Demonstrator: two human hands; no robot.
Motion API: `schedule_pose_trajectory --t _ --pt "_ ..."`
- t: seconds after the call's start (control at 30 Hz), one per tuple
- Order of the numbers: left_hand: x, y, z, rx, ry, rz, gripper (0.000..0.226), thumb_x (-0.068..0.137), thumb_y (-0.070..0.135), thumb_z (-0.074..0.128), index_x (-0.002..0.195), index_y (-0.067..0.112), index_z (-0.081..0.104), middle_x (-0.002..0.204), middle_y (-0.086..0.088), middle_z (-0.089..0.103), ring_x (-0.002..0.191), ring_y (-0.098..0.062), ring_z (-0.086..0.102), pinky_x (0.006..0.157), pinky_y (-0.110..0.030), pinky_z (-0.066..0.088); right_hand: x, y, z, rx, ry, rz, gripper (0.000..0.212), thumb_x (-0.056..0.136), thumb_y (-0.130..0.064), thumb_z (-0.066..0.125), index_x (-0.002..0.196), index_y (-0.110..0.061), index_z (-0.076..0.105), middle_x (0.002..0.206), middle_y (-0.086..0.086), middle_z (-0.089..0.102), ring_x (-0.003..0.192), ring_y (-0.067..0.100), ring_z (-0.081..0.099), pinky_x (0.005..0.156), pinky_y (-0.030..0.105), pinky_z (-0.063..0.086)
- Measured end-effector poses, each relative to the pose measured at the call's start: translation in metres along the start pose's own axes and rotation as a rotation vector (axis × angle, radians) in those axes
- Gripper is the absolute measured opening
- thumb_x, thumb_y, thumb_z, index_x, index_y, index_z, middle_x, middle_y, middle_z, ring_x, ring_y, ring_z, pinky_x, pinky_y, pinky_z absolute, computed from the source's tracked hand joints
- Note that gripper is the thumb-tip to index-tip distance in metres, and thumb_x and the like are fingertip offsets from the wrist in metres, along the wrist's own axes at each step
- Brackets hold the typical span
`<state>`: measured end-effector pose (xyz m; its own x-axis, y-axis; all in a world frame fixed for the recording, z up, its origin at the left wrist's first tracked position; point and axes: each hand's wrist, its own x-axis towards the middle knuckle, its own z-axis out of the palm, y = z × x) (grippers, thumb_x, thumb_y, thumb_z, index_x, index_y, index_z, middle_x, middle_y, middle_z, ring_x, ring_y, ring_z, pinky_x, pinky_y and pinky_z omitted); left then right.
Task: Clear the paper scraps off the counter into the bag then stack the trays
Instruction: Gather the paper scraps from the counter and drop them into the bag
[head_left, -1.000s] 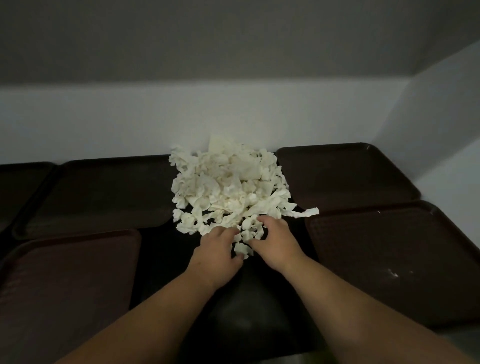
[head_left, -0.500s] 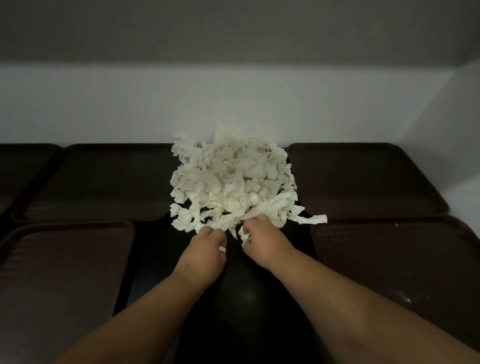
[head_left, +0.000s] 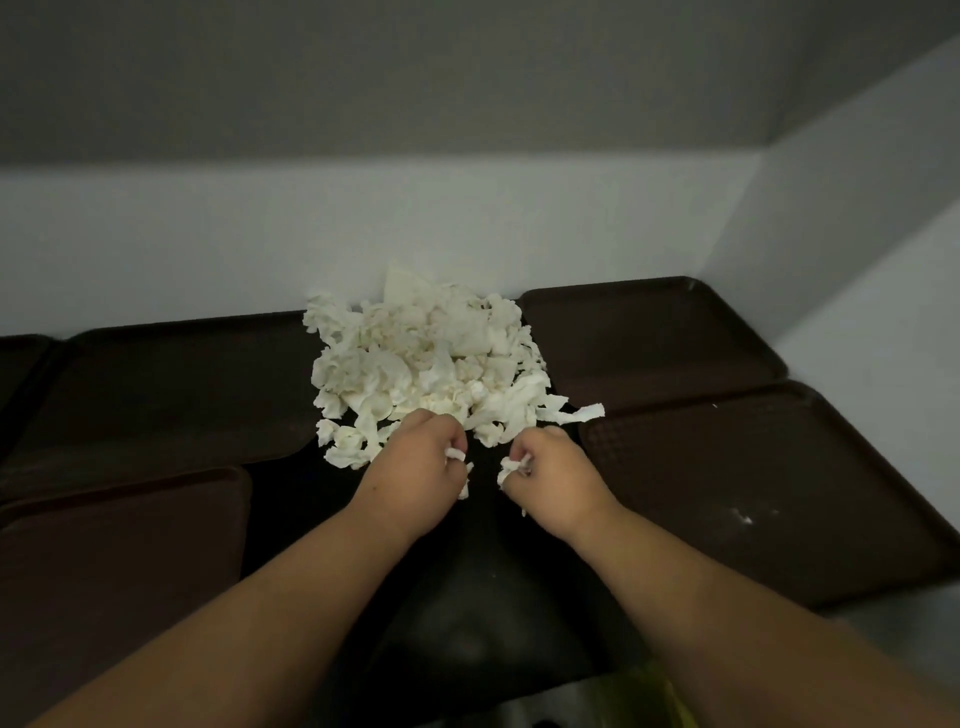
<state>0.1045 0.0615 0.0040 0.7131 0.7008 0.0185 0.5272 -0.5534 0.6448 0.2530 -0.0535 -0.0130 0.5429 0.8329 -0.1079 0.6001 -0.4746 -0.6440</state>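
My left hand (head_left: 415, 462) and right hand (head_left: 553, 478) sit side by side at the centre of the frame, each with its grip clamped together on a few small white torn paper scraps (head_left: 457, 456) that poke out between the fingers. Just above them, the big heap of white shredded paper (head_left: 431, 358) lies on the black tabletop (head_left: 291, 499) against the pale wall. Dark brown rectangular plastic trays (head_left: 769, 493) lie flat to the left and right of the heap.
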Motion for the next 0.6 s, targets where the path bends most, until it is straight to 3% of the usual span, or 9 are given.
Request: schedule_pose_trajectory --t 0.27,0.47,0.6 --pt "-0.016 0.052 0.036 -0.040 -0.116 0.196 0.017 0.085 0.011 0.061 0.088 0.028 0.061 0.101 0.011 0.049 0.087 -0.006 0.054 0.078 -0.024 0.048 -0.074 0.039 -0.056 0.139 0.234 0.206 0.010 0.086 -0.017 0.071 0.091 -0.019 0.062 0.103 -0.007 0.049 0.066 0.010 0.060 0.046 0.008 0.041" --pt "-0.032 0.114 0.079 -0.049 -0.234 0.309 0.019 0.087 0.014 0.061 0.086 0.032 0.060 0.102 0.013 0.049 0.084 -0.004 0.056 0.075 -0.024 0.048 -0.135 0.105 -0.110 0.134 0.402 0.364 0.013 0.083 -0.025 0.074 0.088 -0.026 0.061 0.100 -0.007 0.053 0.078 0.009 0.059 0.056 0.015 0.037" --pt "-0.036 0.163 0.113 -0.062 -0.296 0.336 0.017 0.088 0.012 0.060 0.088 0.029 0.062 0.107 0.010 0.049 0.084 -0.007 0.058 0.075 -0.024 0.049 -0.178 0.163 -0.147 0.148 0.522 0.509 0.016 0.079 -0.024 0.076 0.080 -0.024 0.060 0.089 0.001 0.064 0.074 0.014 0.062 0.053 0.024 0.037"
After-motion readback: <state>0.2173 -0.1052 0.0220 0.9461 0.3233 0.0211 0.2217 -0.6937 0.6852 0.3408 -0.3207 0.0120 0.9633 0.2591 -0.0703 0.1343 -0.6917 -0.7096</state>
